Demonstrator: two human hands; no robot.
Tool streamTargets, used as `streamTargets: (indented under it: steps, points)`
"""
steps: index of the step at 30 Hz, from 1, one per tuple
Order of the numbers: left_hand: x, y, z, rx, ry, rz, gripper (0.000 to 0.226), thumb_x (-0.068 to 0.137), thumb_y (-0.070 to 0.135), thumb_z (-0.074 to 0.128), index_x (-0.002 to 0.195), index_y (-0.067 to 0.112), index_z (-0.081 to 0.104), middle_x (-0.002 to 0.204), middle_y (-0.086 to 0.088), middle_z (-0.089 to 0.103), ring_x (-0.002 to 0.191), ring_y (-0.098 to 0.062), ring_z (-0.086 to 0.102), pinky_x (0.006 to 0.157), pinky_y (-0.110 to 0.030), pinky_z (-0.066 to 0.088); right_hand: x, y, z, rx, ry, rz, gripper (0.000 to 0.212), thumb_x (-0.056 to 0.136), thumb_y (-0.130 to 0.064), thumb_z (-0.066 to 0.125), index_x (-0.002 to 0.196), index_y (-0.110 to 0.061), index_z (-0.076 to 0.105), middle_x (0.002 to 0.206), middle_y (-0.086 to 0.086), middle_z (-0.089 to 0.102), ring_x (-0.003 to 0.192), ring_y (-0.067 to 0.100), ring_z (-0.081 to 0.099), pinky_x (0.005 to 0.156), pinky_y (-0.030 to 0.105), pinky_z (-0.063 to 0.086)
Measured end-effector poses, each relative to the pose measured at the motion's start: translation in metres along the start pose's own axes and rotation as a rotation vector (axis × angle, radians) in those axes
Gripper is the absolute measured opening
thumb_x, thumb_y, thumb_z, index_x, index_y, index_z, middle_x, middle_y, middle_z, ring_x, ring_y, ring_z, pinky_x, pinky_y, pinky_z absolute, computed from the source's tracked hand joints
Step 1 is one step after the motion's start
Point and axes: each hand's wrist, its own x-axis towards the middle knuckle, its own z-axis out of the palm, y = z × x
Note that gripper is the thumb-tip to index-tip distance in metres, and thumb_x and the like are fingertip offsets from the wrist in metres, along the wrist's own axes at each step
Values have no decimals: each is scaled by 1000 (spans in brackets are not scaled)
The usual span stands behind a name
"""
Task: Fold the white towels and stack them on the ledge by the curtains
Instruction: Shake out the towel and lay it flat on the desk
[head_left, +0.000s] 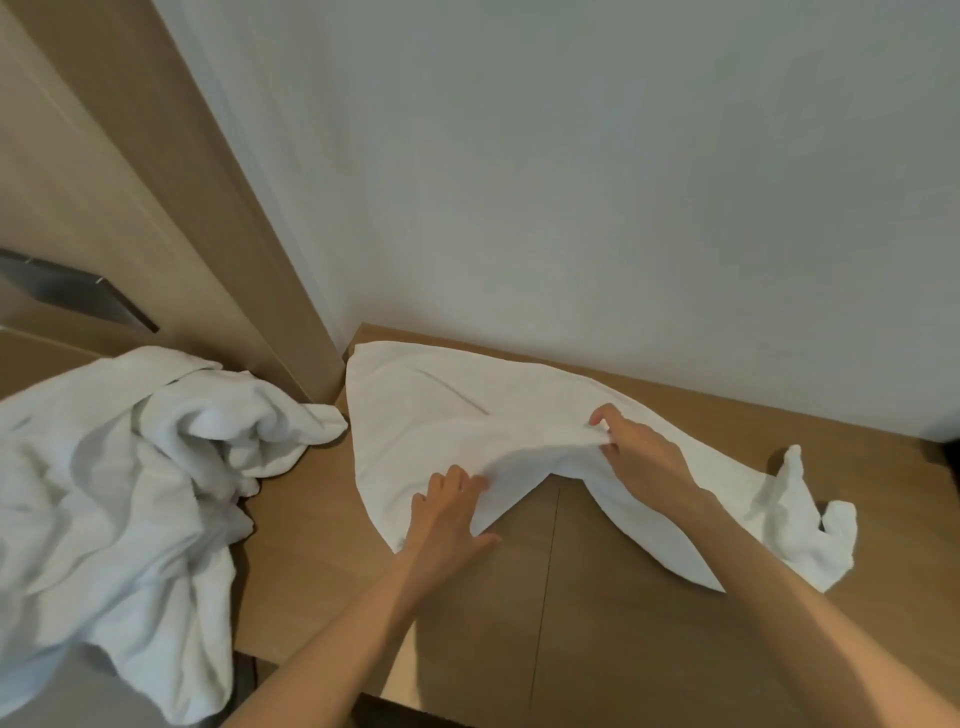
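From the head camera we look down on a light wooden top (623, 597) that runs up against a plain white wall (571, 182). A white towel (415, 415) lies spread across this top, its far edge close to the wall and its right end trailing off in a crumpled tail near the top's right side. We see the left hand (447, 514) at the towel's near edge, knuckles up and fingers curled onto the cloth where it lifts from the wood, thumb spread out to the side over the bare top. The right hand (641, 457) sits further in, fingers bent and pinching a raised ridge of the same towel, so the cloth peaks between the two hands and arches over a gap of bare wood. To the left, a loose heap of towels (130, 467), also white and unfolded, spills over the top's left edge. Behind that heap we see a tall wooden panel (156, 208) carrying a dark metal plate (78, 291).
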Motion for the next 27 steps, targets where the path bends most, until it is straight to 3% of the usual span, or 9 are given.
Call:
streamTargets:
  steps: [3,5,12,16,18,21,24,25,27]
  points:
    - [-14,-4,-4,94,24,26,30,95,20,39,125,21,43,123,-1,41,106,-21,40,80,-30,35,-20,-7,-2,18,125,-67,14,101,-28,37,112,-26,45,78,-1,58,67,16,50,53,29,35]
    - [-23,-9,-7,109,1,58,33,94,8,33,124,17,42,122,-3,42,107,-23,40,83,-33,34,-35,-13,0,24,163,-108,12,100,-33,41,109,-27,48,79,-3,58,65,12,49,52,25,35]
    - [-85,-61,-31,-109,106,172,16,93,22,40,103,15,51,99,-1,56,86,-18,50,78,-33,42,-88,-37,27,-70,56,-57,35,97,-48,40,108,-22,61,105,2,66,90,19,60,77,32,49]
    - [-118,-97,-32,24,-83,212,20,90,26,38,102,16,51,107,1,57,98,-22,52,84,-33,42,-121,-54,53,-212,-171,57,44,97,-56,31,98,-23,60,100,-1,65,91,19,59,76,30,39]
    - [-128,-111,-27,108,-161,201,22,92,24,41,110,17,51,128,0,52,114,-21,49,93,-34,40,-140,-61,71,-214,-228,112,46,98,-54,28,100,-21,59,101,-2,63,98,20,59,80,31,41]
    - [-138,-120,-17,182,-221,134,42,97,20,40,138,16,37,155,3,25,138,-21,28,109,-37,30,-167,-65,95,-180,-153,139,36,99,-46,35,120,-24,56,121,1,57,107,20,57,92,36,47]
    - [-141,-113,-12,206,-314,20,55,98,12,36,149,17,17,160,7,3,145,-27,11,115,-47,19,-188,-58,106,-127,-196,179,37,97,-40,43,133,-32,41,137,4,39,118,24,47,99,39,45]
    - [-142,-107,-11,233,-318,-7,53,98,12,37,148,16,21,160,5,4,143,-30,15,114,-48,19,-194,-56,108,-95,-216,189,38,97,-37,43,134,-33,38,138,5,36,118,25,44,100,38,44]
    - [-141,-91,-12,320,-227,-28,42,96,17,40,138,13,40,149,-6,29,130,-30,34,109,-45,26,-203,-53,109,-54,-234,185,40,98,-30,43,137,-33,38,141,7,33,122,25,41,103,36,40]
